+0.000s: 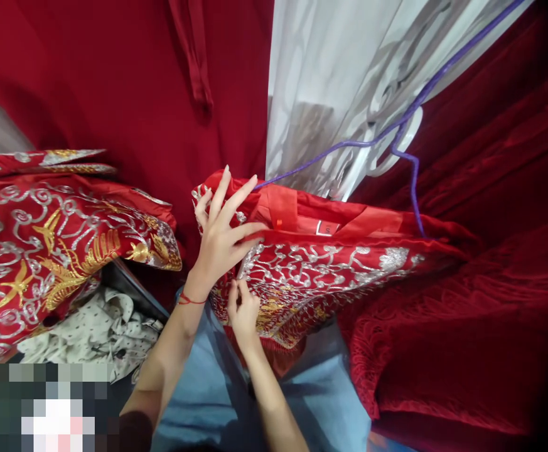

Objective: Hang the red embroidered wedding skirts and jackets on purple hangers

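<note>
Red garment (311, 267), partly behind left hand (220, 242), hanger (402, 122) cropped

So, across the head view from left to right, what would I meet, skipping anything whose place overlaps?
Embroidered red garment at far left → left hand → small white label → dark red lace-patterned fabric.

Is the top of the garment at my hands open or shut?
Open: the garment parts at the top, showing lining and label.
</note>
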Available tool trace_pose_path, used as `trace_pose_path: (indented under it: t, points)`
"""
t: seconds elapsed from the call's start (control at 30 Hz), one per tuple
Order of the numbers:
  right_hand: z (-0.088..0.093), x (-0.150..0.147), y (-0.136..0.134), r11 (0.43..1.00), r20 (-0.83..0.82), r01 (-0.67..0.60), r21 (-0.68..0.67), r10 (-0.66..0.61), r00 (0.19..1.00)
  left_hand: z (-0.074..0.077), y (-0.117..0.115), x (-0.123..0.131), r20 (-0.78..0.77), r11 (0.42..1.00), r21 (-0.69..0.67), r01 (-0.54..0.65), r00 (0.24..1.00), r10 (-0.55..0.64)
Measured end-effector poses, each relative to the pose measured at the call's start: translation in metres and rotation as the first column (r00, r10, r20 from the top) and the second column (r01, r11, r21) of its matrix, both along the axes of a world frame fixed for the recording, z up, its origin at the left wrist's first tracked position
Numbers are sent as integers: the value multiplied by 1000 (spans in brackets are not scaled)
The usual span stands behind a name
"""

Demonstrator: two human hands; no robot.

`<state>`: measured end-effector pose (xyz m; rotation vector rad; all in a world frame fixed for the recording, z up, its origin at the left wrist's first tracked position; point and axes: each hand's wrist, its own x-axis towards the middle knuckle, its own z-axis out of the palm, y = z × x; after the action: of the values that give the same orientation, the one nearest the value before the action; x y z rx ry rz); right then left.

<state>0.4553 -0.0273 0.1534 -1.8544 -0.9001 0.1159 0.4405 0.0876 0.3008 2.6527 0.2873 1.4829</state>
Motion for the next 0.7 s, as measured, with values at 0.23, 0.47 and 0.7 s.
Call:
trace_pose_path:
  t: [0.23,0.47,0.7]
  points:
    - [90,61,-89,985,266,-153,-77,168,949,-8,11,-8,59,988,-143,52,997,-44]
    - [172,151,-162,896,868,424,136,-314,386,-3,-1,17,313,972,-232,-48,942,121]
    - [166,214,-191,933,919,358,44,-178,352,12,20,35,232,945,-324,-49,964,130]
